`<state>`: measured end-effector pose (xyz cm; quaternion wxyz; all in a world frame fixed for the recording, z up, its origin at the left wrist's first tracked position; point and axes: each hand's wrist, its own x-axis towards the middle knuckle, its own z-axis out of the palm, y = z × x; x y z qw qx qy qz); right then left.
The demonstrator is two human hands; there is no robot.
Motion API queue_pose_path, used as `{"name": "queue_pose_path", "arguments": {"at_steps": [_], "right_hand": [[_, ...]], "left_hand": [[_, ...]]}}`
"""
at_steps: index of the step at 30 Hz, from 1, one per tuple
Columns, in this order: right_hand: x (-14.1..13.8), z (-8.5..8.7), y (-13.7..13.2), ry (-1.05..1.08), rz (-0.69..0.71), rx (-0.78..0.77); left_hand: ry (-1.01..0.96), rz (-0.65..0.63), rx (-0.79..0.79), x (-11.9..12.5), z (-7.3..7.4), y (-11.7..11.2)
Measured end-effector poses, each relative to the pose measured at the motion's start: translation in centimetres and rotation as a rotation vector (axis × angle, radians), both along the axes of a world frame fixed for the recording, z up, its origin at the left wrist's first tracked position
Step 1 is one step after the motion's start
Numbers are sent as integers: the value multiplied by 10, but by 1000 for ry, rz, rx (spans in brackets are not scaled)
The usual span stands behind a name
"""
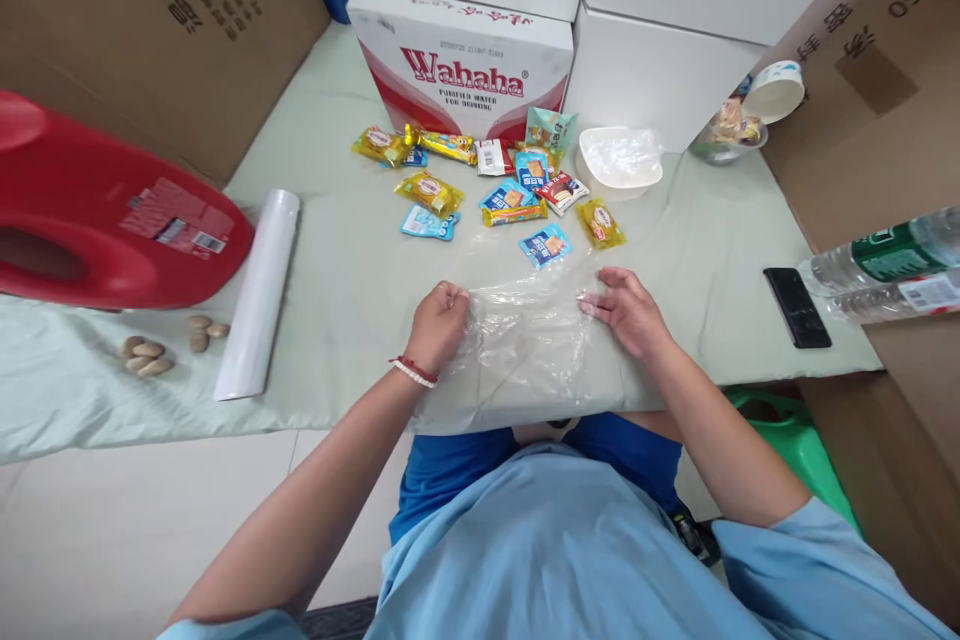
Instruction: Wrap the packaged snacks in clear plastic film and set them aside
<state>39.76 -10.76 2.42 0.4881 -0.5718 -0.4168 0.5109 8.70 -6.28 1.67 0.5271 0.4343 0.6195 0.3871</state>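
Thin, crinkled clear plastic film (529,345) spreads between my two hands, low over the near part of the cloth-covered table. My left hand (439,322) is closed on its left edge, thumb against the fingers. At the opposite edge, my right hand (628,312) has the film at its fingertips, the other fingers loosely extended. Whether the film is a bag or a single sheet, I cannot tell. Just beyond it lie wrapped snacks: a blue packet (546,245), a yellow packet (601,223), a yellow-orange bar (514,213) and several more.
A white bowl (616,182) holding clear plastic stands behind the snacks, before a Wahaba-style water carton (465,70). Left are a white roll (259,295), a red jug (112,210) and brown stones (146,357). Right are a phone (797,308) and plastic bottles (892,260).
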Motion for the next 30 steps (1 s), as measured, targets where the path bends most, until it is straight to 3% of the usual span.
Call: {"name": "queue_pose_path", "arguments": {"at_steps": [3, 9, 11, 14, 17, 19, 21, 26, 30], "right_hand": [[-20, 1, 10, 238, -76, -145], [-30, 0, 38, 137, -77, -190], [-30, 2, 51, 101, -39, -187], [-32, 6, 68, 37, 13, -143], [-38, 8, 75, -17, 56, -99], [-39, 7, 74, -46, 80, -91], [-35, 5, 72, -91, 75, -95], [-14, -3, 59, -258, -41, -137], [4, -5, 49, -194, -96, -130]], "left_hand": [[-45, 33, -48, 7, -4, -1], [10, 122, -77, -20, 8, 12], [184, 200, 81, -31, 19, 9], [498, 205, 498, -31, 37, -10], [493, -117, 702, -10, 46, -27], [440, -368, 718, 5, 43, -26], [476, -496, 704, 12, 32, -15], [664, -528, 514, -10, -5, 17], [621, -544, 516, -35, -17, 17]]}}
